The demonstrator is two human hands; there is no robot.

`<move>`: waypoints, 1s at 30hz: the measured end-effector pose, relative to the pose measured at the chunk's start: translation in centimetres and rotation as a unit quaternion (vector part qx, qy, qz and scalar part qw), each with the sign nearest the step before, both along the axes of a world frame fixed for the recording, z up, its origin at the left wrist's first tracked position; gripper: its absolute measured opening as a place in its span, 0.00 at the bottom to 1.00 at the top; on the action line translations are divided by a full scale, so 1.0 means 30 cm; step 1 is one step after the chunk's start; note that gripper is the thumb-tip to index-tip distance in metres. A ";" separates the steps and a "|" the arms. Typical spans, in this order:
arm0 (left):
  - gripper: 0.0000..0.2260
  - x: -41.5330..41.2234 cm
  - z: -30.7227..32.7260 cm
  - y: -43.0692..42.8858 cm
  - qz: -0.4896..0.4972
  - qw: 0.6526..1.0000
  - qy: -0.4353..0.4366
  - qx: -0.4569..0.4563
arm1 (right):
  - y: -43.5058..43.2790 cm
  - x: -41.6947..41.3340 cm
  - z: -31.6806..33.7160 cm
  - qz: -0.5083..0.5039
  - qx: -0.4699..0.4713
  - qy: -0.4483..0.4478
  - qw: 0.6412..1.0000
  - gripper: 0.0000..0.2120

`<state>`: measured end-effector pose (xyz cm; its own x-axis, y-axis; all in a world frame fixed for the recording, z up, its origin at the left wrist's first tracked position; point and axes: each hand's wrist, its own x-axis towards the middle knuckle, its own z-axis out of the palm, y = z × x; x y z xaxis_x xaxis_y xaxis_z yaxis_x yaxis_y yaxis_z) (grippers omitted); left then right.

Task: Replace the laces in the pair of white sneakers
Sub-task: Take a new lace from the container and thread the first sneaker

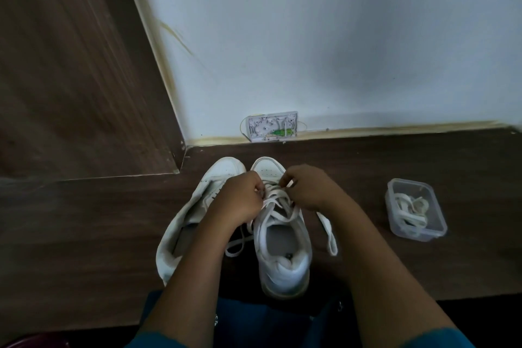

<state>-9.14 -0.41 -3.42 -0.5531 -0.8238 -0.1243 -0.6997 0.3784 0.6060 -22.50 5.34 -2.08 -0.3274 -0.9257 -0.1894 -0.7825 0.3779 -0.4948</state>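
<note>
Two white sneakers stand side by side on the dark wooden floor, toes toward the wall. The right sneaker (282, 260) carries a white lace (278, 215) crossed loosely over its tongue. Both lace ends trail onto the floor, one on each side of the shoe. My left hand (240, 200) and my right hand (305, 186) meet over the eyelets nearest the toe, each pinching the lace with curled fingers. The left sneaker (189, 223) lies partly under my left forearm; its lacing is hidden.
A clear plastic tub (436, 230) holding more white laces sits on the floor to the right. A small white wall box (272, 126) is mounted at the skirting. A wooden door or panel (70, 79) fills the left.
</note>
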 end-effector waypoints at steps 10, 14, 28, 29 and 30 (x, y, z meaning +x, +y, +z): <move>0.07 -0.002 -0.011 -0.016 -0.043 0.999 0.026 0.006 | -0.010 0.004 -0.012 0.012 0.001 0.006 1.000 0.14; 0.05 -0.018 -0.008 -0.009 -0.082 0.996 -0.016 -0.028 | -0.010 0.008 -0.017 0.005 -0.007 0.013 1.000 0.12; 0.10 0.014 -0.038 -0.039 -0.073 0.994 0.066 0.046 | -0.003 -0.002 -0.015 0.017 -0.005 0.024 1.000 0.11; 0.11 0.015 -0.037 -0.039 -0.079 0.994 0.068 0.035 | -0.004 -0.003 -0.016 0.016 -0.007 0.023 1.000 0.11; 0.11 0.014 -0.038 -0.038 -0.084 0.994 0.062 0.020 | -0.006 -0.005 -0.016 0.016 -0.008 0.021 1.000 0.11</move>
